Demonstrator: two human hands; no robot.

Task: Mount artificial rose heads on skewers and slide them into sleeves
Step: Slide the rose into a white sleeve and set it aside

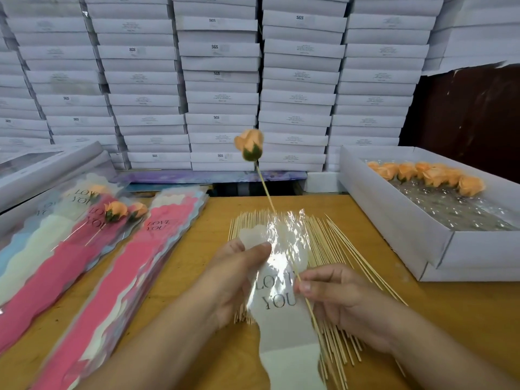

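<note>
Above the bench (197, 277), the right hand (346, 299) pinches the skewer (264, 190) in its fingers (305, 287), rose head (249, 144) up high, to steer it down. The left hand (233, 280) pinches the sleeve (281, 305), keeping its mouth ready for the stick.

Both forearms are bare from the bottom edge of the view up to the wrists, with no sleeve showing. The left hand (233, 280) and right hand (340, 302) wear no gloves, rings, watch or bands. Fingernails are short and unpainted.
</note>
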